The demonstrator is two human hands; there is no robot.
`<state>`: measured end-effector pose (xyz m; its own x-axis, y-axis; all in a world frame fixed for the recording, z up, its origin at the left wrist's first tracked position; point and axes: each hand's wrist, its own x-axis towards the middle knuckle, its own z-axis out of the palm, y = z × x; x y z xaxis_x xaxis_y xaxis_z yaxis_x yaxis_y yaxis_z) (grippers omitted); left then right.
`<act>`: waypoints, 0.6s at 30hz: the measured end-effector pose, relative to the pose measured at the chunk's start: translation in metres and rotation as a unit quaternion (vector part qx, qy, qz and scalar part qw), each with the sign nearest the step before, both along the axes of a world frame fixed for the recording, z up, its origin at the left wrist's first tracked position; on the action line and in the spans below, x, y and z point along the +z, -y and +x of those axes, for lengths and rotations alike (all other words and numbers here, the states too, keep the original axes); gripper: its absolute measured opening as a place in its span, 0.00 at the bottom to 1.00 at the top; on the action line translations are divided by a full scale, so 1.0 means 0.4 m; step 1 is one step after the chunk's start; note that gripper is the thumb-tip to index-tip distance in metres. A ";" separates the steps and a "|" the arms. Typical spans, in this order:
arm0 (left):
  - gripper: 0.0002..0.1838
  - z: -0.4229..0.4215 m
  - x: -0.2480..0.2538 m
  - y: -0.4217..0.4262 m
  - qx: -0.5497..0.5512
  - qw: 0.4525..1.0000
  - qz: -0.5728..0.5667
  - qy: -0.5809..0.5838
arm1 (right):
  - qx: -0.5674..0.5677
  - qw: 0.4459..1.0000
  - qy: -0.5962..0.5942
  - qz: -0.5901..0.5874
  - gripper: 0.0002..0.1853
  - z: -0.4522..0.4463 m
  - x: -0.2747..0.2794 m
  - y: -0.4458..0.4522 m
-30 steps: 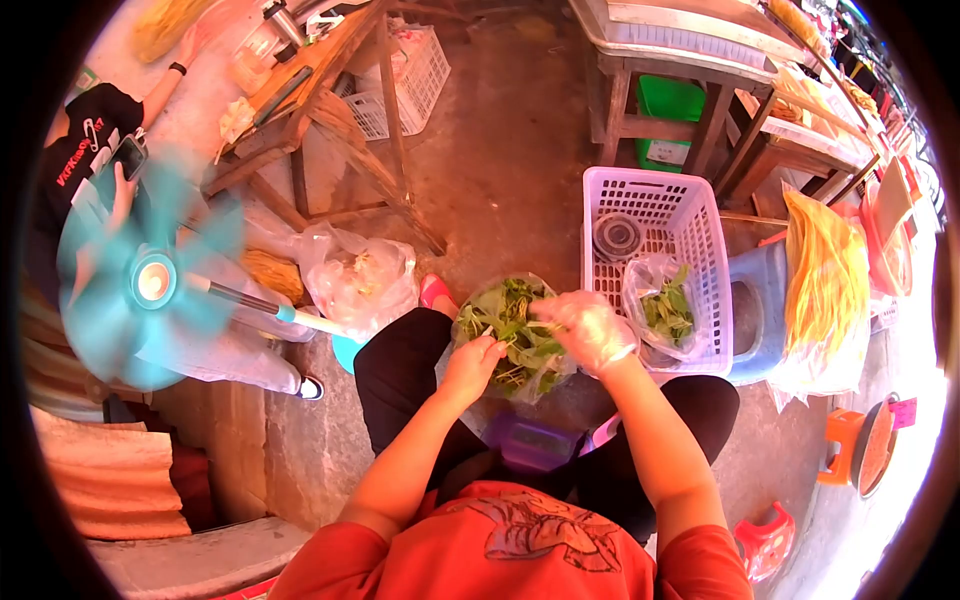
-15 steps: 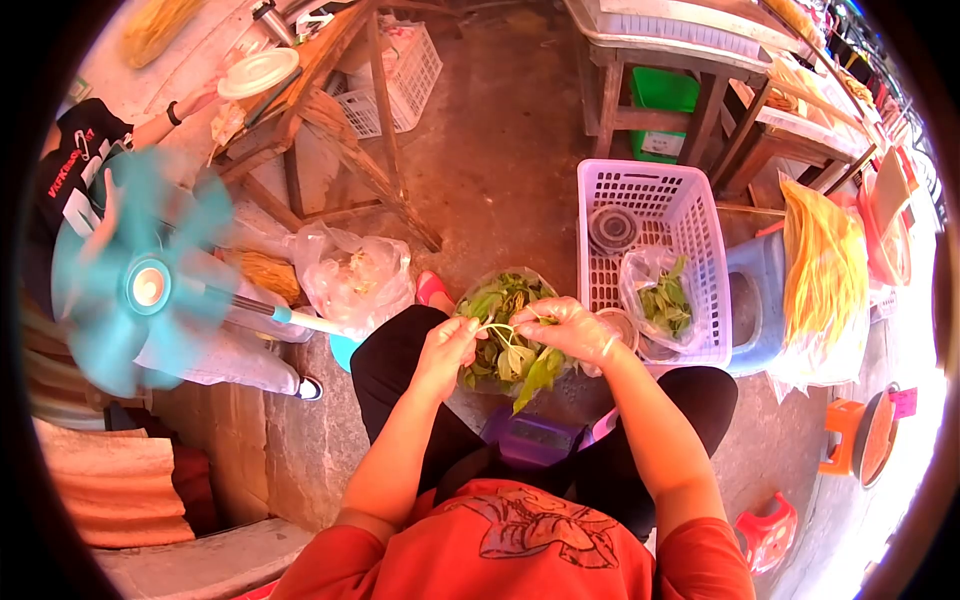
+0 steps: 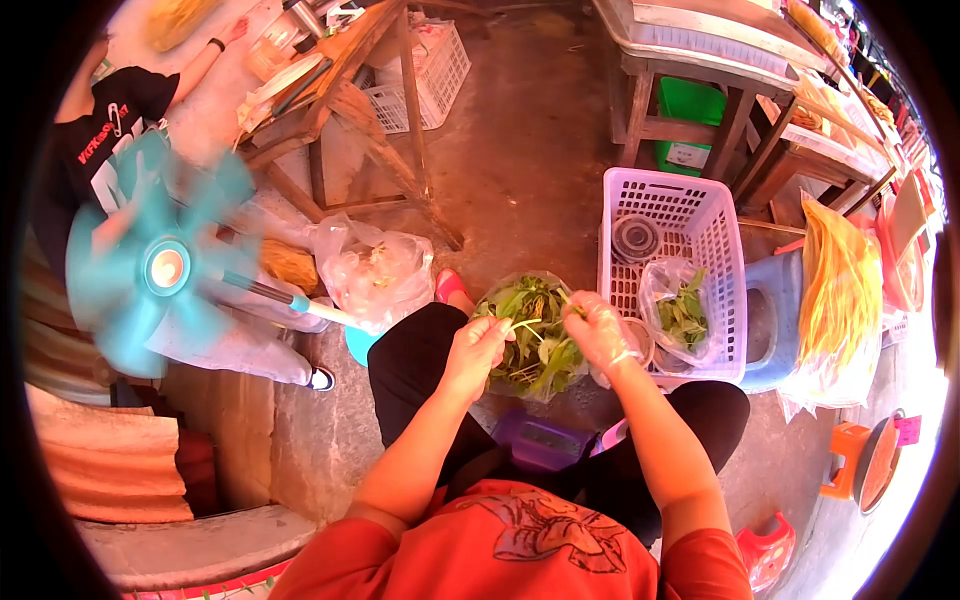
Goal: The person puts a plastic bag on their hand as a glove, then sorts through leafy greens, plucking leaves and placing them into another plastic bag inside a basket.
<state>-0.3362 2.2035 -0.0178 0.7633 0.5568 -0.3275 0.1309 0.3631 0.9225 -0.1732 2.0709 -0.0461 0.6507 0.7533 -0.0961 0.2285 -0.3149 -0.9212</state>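
Observation:
My left hand (image 3: 478,352) is closed in a pinch on a pale green stem (image 3: 526,325), which sticks out to the right of the fingertips. My right hand (image 3: 600,332), in what looks like a thin clear glove, has its fingers pressed together. A small bit of green shows at its fingertips, too small to name. Below and between the two hands lies a pile of leafy greens (image 3: 535,365) in a clear plastic bag, in front of my knees. The hands are apart, one on each side of the pile.
A lilac plastic basket (image 3: 735,250) with a bag of leaves (image 3: 684,315) stands on the right, beside a blue stool (image 3: 770,310). At left, a teal fan (image 3: 167,267) spins near a seated person (image 3: 125,95). A clear plastic bag (image 3: 375,275) and wooden table (image 3: 370,130) stand ahead.
The hands have moved apart; the leafy stem that stretched between them no longer joins them. The leaves that hung below are gone from between the hands. The whole view has shifted slightly.

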 end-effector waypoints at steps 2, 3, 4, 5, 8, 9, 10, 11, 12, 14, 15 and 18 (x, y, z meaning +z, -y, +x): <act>0.12 0.000 0.015 -0.004 0.011 1.000 0.009 0.005 | -0.013 0.999 -0.030 0.037 0.10 0.025 -0.047 -0.003; 0.13 0.001 0.019 -0.005 0.026 1.000 0.016 -0.003 | -0.008 0.997 -0.048 0.055 0.08 0.032 -0.050 -0.004; 0.13 0.001 0.024 -0.006 0.041 0.999 0.022 -0.011 | 0.006 0.993 -0.071 0.097 0.06 0.035 -0.053 -0.005; 0.13 0.001 0.025 -0.007 0.056 0.998 0.027 -0.020 | 0.018 0.986 -0.095 0.138 0.05 0.035 -0.038 -0.004; 0.14 0.000 0.020 -0.006 0.079 0.997 0.019 -0.010 | 0.046 0.970 -0.175 0.161 0.01 0.037 0.032 0.013; 0.14 0.003 0.018 -0.004 0.085 0.996 0.018 -0.005 | 0.055 0.966 -0.202 0.152 0.02 0.037 0.048 0.018; 0.14 0.005 0.020 0.000 0.085 0.996 0.021 -0.004 | 0.045 0.959 -0.224 0.166 0.02 0.037 0.038 0.018; 0.14 0.008 0.019 0.004 0.084 0.996 0.027 -0.006 | 0.042 0.962 -0.214 0.164 0.04 0.034 0.030 0.016; 0.13 0.012 0.017 0.007 0.083 0.996 0.034 -0.008 | 0.039 0.965 -0.203 0.162 0.06 0.027 0.024 0.014; 0.13 0.018 0.014 0.016 0.081 0.995 0.059 -0.013 | 0.047 0.970 -0.159 0.175 0.12 -0.001 0.022 0.006; 0.13 0.023 0.011 0.023 0.079 0.994 0.077 -0.016 | 0.072 0.974 -0.160 0.144 0.12 -0.011 0.028 0.003; 0.12 0.028 -0.005 0.035 0.065 0.990 0.125 -0.029 | 0.120 0.978 -0.159 0.062 0.12 -0.042 0.056 0.003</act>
<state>-0.3249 2.1896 -0.0197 0.6643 0.7177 -0.2087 0.1540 0.1417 0.9778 -0.1900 2.0697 -0.0238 0.4055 0.8993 -0.1637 -0.0225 -0.1692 -0.9853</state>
